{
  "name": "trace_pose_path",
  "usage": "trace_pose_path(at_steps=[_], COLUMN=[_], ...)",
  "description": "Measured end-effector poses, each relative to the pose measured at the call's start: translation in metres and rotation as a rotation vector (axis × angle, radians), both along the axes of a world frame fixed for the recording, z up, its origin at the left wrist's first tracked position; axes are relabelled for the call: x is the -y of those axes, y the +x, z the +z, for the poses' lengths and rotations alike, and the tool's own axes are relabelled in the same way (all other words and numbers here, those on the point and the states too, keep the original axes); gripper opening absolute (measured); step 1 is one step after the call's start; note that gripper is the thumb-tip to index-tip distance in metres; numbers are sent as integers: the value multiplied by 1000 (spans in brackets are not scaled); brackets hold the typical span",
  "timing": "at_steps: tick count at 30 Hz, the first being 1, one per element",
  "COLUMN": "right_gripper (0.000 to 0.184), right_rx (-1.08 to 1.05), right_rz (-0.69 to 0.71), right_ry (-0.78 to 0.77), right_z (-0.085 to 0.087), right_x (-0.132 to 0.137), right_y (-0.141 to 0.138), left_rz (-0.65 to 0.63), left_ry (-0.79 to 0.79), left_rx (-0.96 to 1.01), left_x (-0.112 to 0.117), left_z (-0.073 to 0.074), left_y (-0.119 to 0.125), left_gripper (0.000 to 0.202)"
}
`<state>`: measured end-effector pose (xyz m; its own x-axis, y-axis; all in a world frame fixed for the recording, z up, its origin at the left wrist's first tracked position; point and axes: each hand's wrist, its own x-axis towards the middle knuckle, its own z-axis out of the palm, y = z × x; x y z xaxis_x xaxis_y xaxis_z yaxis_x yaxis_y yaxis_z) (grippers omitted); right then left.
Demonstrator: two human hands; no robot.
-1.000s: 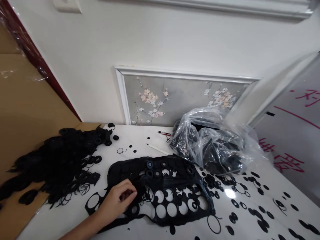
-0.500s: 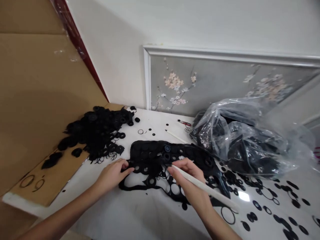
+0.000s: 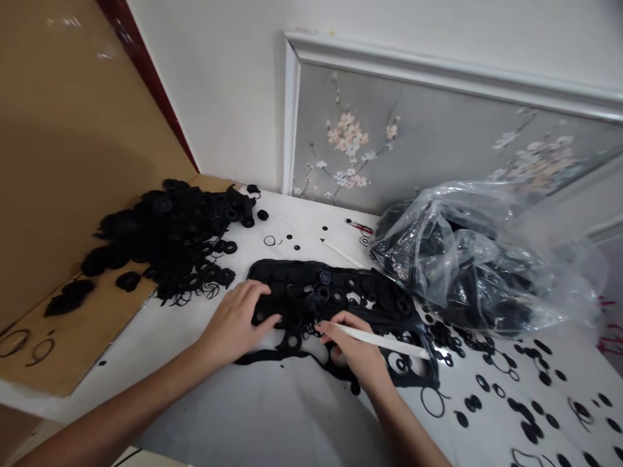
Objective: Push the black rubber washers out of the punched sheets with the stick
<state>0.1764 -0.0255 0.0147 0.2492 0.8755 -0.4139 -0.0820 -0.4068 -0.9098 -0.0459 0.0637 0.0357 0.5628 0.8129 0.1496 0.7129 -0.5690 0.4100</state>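
A black rubber sheet (image 3: 287, 269), moulded with rings and round holes, lies on the white table. My left hand (image 3: 236, 321) rests at its left end, thumb and fingers spread over the rubber. My right hand (image 3: 357, 350) grips a white pencil-shaped stick (image 3: 389, 342), its tip pointing left and down at the sheet's middle. The tip itself is hard to make out against the black. Between my hands are small loose rings and cut-through openings in the sheet.
Left stands a heap of black rubber rings (image 3: 170, 227), partly on cardboard (image 3: 97, 331). Another white pencil (image 3: 341, 251) and a red-handled tool (image 3: 360, 227) lie behind the sheet. A clear plastic bag (image 3: 452, 259) holds black pieces. Loose discs (image 3: 528, 431) scatter rightward.
My left hand has spread its fingers and shifted slightly right and up over the sheet. My right hand, still holding the stick, tilts it flatter. The camera view has shifted.
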Motion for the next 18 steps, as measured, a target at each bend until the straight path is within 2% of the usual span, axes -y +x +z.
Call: trace_pose_path(at_steps=[2, 4, 7, 13, 18], right_gripper=[28, 26, 25, 26, 24], right_rx=[12, 12, 23, 49, 76], right_rz=[12, 1, -37, -62, -70], right_ry=[45, 112, 129, 143, 176], right_z=[-2, -2, 0, -5, -6], right_x=[1, 0, -1, -3, -1], right_y=[-6, -12, -19, -20, -18], left_rz=[-187, -291, -290, -242, -263], left_ry=[7, 6, -3, -61, -30], left_rx=[17, -14, 2, 217, 257], left_x=[4, 7, 8, 6, 8], left_z=[-2, -7, -17, -32, -30], left_y=[16, 31, 42, 40, 41], left_gripper=[21, 15, 10, 7, 12])
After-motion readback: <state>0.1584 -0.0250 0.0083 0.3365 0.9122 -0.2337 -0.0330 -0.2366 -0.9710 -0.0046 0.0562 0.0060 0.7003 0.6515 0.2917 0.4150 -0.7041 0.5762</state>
